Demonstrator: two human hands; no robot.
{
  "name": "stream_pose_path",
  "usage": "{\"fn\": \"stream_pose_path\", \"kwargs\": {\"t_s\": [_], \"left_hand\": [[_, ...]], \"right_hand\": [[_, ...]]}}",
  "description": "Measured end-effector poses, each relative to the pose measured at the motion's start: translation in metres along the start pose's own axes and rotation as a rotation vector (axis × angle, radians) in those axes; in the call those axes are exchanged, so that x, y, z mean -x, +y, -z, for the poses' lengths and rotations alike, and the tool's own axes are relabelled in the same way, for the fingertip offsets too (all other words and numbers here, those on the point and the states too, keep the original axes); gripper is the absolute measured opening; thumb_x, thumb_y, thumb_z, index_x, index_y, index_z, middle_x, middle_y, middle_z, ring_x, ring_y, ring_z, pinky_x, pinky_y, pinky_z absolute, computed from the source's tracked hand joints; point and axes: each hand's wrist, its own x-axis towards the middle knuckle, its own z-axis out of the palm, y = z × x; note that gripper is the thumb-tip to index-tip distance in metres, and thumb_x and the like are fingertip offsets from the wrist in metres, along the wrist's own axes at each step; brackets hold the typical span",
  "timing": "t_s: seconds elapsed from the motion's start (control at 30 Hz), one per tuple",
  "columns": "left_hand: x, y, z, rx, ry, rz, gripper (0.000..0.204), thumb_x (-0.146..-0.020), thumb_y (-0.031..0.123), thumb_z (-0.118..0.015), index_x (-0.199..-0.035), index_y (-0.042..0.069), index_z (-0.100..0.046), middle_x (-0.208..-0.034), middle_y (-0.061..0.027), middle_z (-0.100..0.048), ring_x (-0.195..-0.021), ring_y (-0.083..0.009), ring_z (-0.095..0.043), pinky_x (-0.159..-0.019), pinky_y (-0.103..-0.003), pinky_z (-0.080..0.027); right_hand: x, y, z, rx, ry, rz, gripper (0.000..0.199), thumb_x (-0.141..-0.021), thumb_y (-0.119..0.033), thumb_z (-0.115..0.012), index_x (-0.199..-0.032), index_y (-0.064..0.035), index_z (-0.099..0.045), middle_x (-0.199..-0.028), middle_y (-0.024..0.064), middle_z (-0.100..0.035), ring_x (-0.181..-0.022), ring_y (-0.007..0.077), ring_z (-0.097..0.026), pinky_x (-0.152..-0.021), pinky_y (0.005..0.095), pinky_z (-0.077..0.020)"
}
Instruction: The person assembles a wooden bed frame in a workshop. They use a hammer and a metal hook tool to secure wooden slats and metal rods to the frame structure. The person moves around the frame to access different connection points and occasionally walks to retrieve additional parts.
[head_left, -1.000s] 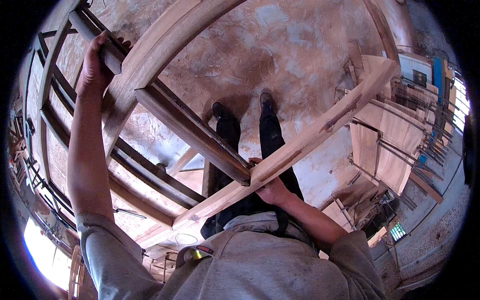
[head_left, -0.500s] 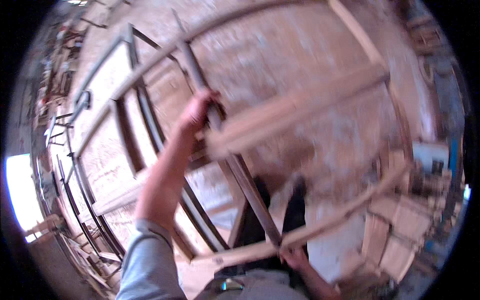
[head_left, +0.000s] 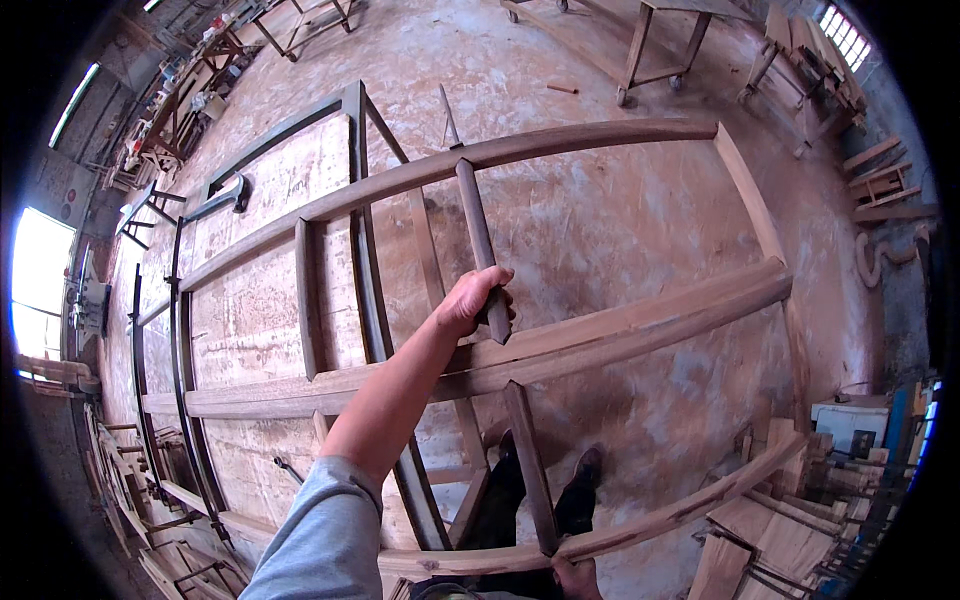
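A large wooden frame (head_left: 620, 338), with long curved rails and short crossbars, stretches across the view. My left hand (head_left: 480, 298) is closed around a dark crossbar (head_left: 477, 215) between the far rail and the middle rail, close to its near end. At the bottom, my right hand (head_left: 576, 578) is partly cut off by the picture's edge. Its fingers press on the near rail (head_left: 660, 510), beside the end of another crossbar (head_left: 530, 460). Under the frame's left half, dark metal bars (head_left: 365, 285) and a clamp (head_left: 235, 195) show.
My feet (head_left: 588, 465) stand on the floor beneath the frame. Stacked wood pieces (head_left: 775, 530) lie at the near right, beside a pale box (head_left: 850, 425). A wheeled table (head_left: 660, 45) stands at the far right. Timber and benches line the left wall.
The view has steadied and tipped up, showing more of the far floor. My left hand appears farther right and lower in view, still on the crossbar. My right hand stays by the near rail.
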Motion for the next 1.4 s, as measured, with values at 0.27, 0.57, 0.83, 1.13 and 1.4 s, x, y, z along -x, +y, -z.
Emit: {"fn": "stream_pose_path", "kwargs": {"t_s": [0.27, 0.57, 0.83, 1.13, 1.4], "left_hand": [[-0.034, -0.027, 0.023, -0.069, -0.056, -0.269, 0.021, -0.081, 0.028, -0.055, -0.084, 0.008, -0.055, -0.070, -0.0110, -0.057, -0.063, -0.0270, -0.060, -0.060, -0.042, -0.050], [-0.008, -0.005, 0.003, -0.038, -0.033, -0.060, 0.028, -0.080, 0.032, -0.059, -0.089, 0.006, -0.053, -0.070, -0.0096, -0.056, -0.062, -0.0260, -0.059, -0.062, -0.041, -0.053], [-0.012, -0.006, 0.005, -0.040, -0.046, -0.056, 0.027, -0.080, 0.032, -0.058, -0.088, 0.007, -0.053, -0.071, -0.0100, -0.056, -0.063, -0.0266, -0.059, -0.062, -0.042, -0.052], [-0.020, -0.012, 0.013, -0.028, -0.060, -0.035, 0.029, -0.079, 0.033, -0.059, -0.088, 0.006, -0.052, -0.068, -0.0120, -0.057, -0.057, -0.0295, -0.060, -0.054, -0.043, -0.051], [-0.021, -0.017, 0.005, 0.021, -0.113, -0.035, 0.027, -0.080, 0.031, -0.059, -0.085, 0.006, -0.051, -0.066, -0.0135, -0.057, -0.059, -0.0294, -0.061, -0.055, -0.044, -0.051]], "right_hand": [[0.004, -0.001, -0.002, -0.107, -0.042, -0.129, 0.036, -0.082, -0.019, -0.069, -0.109, -0.0015, -0.053, -0.089, 0.0087, -0.057, -0.083, 0.0204, -0.056, -0.076, 0.0366, -0.0465], [0.011, -0.023, -0.017, -0.242, -0.117, -0.326, 0.043, -0.084, -0.024, -0.068, -0.117, -0.0018, -0.051, -0.087, 0.0052, -0.058, -0.078, 0.0159, -0.058, -0.071, 0.0326, -0.0484], [0.010, -0.004, -0.017, -0.135, 0.010, -0.067, 0.033, -0.084, -0.013, -0.063, -0.113, -0.0022, -0.052, -0.085, 0.0030, -0.054, -0.071, 0.0124, -0.052, -0.062, 0.0287, -0.0429], [0.010, -0.023, -0.013, -0.280, -0.042, -0.231, 0.026, -0.087, -0.026, -0.064, -0.097, -0.0050, -0.055, -0.073, 0.0014, -0.053, -0.067, 0.0109, -0.053, -0.058, 0.0300, -0.0437], [0.026, -0.025, -0.001, -0.195, -0.101, -0.051, 0.048, -0.085, -0.026, -0.067, -0.118, 0.0001, -0.045, -0.105, 0.0107, -0.052, -0.092, 0.0198, -0.055, -0.081, 0.0339, -0.0463]]}}
